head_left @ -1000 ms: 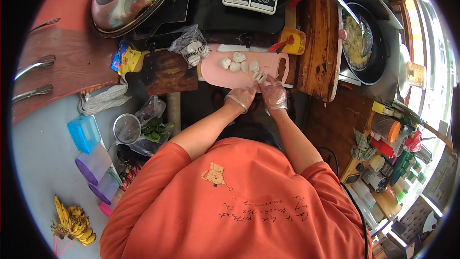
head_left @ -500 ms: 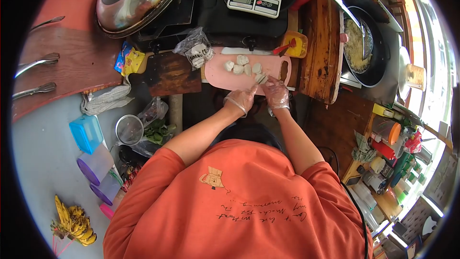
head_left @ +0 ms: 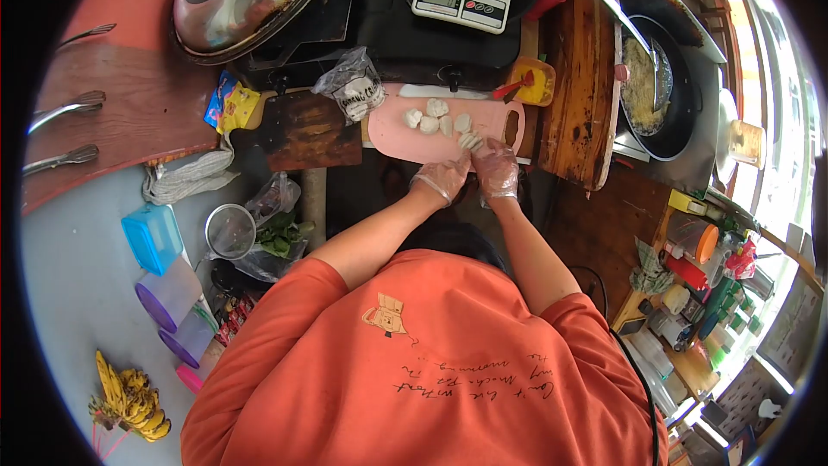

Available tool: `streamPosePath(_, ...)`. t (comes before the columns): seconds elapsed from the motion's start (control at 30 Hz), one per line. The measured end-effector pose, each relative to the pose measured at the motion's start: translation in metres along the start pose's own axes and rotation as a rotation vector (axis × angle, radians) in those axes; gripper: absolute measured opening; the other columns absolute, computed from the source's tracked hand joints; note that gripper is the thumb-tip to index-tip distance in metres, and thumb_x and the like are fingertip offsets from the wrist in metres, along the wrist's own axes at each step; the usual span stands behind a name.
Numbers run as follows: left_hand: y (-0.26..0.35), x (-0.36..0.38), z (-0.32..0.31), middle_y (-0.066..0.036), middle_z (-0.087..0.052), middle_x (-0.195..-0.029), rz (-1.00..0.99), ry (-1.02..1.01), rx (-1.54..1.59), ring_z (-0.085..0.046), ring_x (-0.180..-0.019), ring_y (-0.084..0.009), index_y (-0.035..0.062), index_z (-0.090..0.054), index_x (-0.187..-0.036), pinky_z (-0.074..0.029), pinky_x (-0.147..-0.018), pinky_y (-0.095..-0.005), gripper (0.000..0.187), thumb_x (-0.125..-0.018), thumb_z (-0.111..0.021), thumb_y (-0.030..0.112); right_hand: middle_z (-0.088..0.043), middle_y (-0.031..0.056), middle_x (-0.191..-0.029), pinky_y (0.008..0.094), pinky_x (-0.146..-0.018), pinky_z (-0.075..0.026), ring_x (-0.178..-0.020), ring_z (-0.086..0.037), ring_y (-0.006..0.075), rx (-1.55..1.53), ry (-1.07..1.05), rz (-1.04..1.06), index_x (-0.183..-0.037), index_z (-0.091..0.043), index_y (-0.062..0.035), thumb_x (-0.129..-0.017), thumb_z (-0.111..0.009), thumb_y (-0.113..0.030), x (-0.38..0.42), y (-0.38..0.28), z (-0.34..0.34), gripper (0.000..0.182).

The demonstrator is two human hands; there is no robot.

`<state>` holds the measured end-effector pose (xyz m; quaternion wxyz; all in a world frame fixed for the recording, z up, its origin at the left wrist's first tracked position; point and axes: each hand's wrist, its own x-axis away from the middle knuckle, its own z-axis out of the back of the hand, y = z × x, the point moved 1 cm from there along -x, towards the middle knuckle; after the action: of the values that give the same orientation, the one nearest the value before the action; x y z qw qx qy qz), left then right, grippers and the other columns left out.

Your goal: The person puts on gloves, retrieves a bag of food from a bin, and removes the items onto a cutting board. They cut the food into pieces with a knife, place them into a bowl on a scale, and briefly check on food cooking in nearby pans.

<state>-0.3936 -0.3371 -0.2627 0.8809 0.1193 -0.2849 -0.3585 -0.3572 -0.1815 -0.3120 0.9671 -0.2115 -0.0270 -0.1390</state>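
Note:
My left hand (head_left: 443,179) and my right hand (head_left: 497,169) both wear thin clear plastic gloves. Their fingertips come together at the near edge of a pink cutting board (head_left: 398,140), closed around a small white dough piece (head_left: 471,141). How exactly the fingers grip it is partly hidden. Several more white dough lumps (head_left: 429,124) lie loosely grouped on the board to the left of my fingers. Along the board's far edge rests a knife (head_left: 440,92) with a broad pale blade.
Beyond the board stand a black stove (head_left: 379,52) and a kitchen scale (head_left: 462,5) holding a bowl. A printed plastic bag (head_left: 355,95) sits at the left, a yellow-filled tub (head_left: 536,83) with a red spoon at the right. Farther right is a wok (head_left: 677,112).
My left hand has turned slightly, its fingers moving a little up and right to meet my right hand. The right hand stays nearly in place. The view has shifted slightly.

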Motion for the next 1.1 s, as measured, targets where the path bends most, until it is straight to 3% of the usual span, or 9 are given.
streamPosePath(0.23,-0.005,-0.007,-0.002,-0.022,-0.071,-0.098,0.073,0.016,0.074,-0.071,-0.087,-0.0356,0.0035,-0.042,-0.142,-0.057,-0.075,-0.0459,0.050,-0.093,-0.046,0.010,-0.068,0.0151,-0.111,0.0402,-0.094,-0.048,-0.107,-0.061,0.0347,0.119,-0.126,0.097,-0.109,-0.070,-0.0063,-0.082,-0.069,-0.030,-0.010,-0.016,0.024,0.035)
streamPosePath(0.43,-0.023,0.027,0.007,-0.022,-0.071,-0.085,0.111,0.194,0.256,-0.069,-0.076,-0.0391,0.0111,-0.045,-0.140,-0.055,-0.065,-0.0506,0.049,-0.091,-0.049,0.014,-0.071,0.0173,-0.099,0.0414,-0.091,-0.052,-0.100,-0.066,0.0343,-0.436,-0.039,-0.184,-0.107,-0.071,-0.0057,-0.083,-0.062,-0.021,-0.012,0.023,-0.005,0.030)
streamPosePath(0.53,-0.027,0.036,-0.002,-0.019,-0.070,-0.079,0.019,0.220,0.258,-0.068,-0.069,-0.0391,0.0088,-0.045,-0.138,-0.054,-0.061,-0.0510,0.048,-0.091,-0.050,0.016,-0.071,0.0180,-0.105,0.0392,-0.083,-0.054,-0.091,-0.069,0.0329,-0.334,-0.017,0.123,-0.109,-0.071,-0.0019,-0.084,-0.062,-0.019,-0.016,0.028,0.012,0.031)
streamPosePath(0.63,-0.025,0.022,-0.021,-0.017,-0.070,-0.078,-0.121,0.151,0.149,-0.069,-0.066,-0.0374,0.0030,-0.044,-0.137,-0.055,-0.059,-0.0478,0.049,-0.090,-0.052,0.017,-0.070,0.0190,-0.097,0.0424,-0.087,-0.052,-0.090,-0.067,0.0342,-0.321,-0.030,-0.009,-0.105,-0.071,-0.0020,-0.084,-0.061,-0.018,-0.029,-0.030,0.059,0.028)
streamPosePath(0.7,-0.011,0.008,-0.008,-0.019,-0.071,-0.082,-0.033,0.019,0.137,-0.070,-0.071,-0.0362,0.0029,-0.053,-0.128,-0.056,-0.063,-0.0472,0.042,-0.089,-0.052,0.016,-0.069,0.0205,-0.105,0.0423,-0.090,-0.052,-0.097,-0.066,0.0357,-0.276,-0.081,0.010,-0.108,-0.069,-0.0013,-0.084,-0.064,-0.021,-0.043,-0.053,0.055,0.032)
streamPosePath(0.73,-0.014,-0.006,-0.022,-0.019,-0.072,-0.083,-0.029,0.036,0.190,-0.071,-0.076,-0.0352,0.0029,-0.064,-0.112,-0.056,-0.068,-0.0473,0.030,-0.089,-0.052,0.016,-0.068,0.0211,-0.109,0.0425,-0.092,-0.052,-0.100,-0.065,0.0362,-0.197,-0.025,0.158,-0.110,-0.068,-0.0015,-0.084,-0.065,-0.022,-0.053,-0.061,0.043,0.033)
streamPosePath(0.8,-0.010,-0.019,-0.022,-0.019,-0.072,-0.088,-0.040,-0.006,0.125,-0.072,-0.080,-0.0345,0.0040,-0.067,-0.106,-0.057,-0.070,-0.0464,0.025,-0.090,-0.052,0.017,-0.067,0.0218,-0.113,0.0427,-0.094,-0.051,-0.104,-0.065,0.0367,-0.120,0.025,0.317,-0.112,-0.068,-0.0017,-0.085,-0.066,-0.023,-0.070,-0.083,0.032,0.035)
streamPosePath(0.87,-0.005,-0.021,-0.017,-0.017,-0.073,-0.094,-0.080,-0.035,0.014,-0.073,-0.085,-0.0313,0.0056,-0.070,-0.096,-0.057,-0.073,-0.0436,0.021,-0.091,-0.053,0.017,-0.069,0.0213,-0.110,0.0434,-0.093,-0.051,-0.103,-0.066,0.0374,0.045,-0.208,0.102,-0.115,-0.068,-0.0040,-0.084,-0.069,-0.031,-0.084,-0.106,0.031,0.041)
streamPosePath(1.1,0.003,-0.006,0.014,-0.018,-0.073,-0.093,0.066,-0.044,0.188,-0.073,-0.086,-0.0312,0.0039,-0.069,-0.097,-0.058,-0.073,-0.0431,0.023,-0.094,-0.051,0.017,-0.069,0.0215,-0.112,0.0416,-0.093,-0.052,-0.107,-0.066,0.0364,0.007,-0.384,-0.065,-0.114,-0.070,-0.0060,-0.078,-0.074,-0.043,-0.106,-0.118,0.020,0.052)
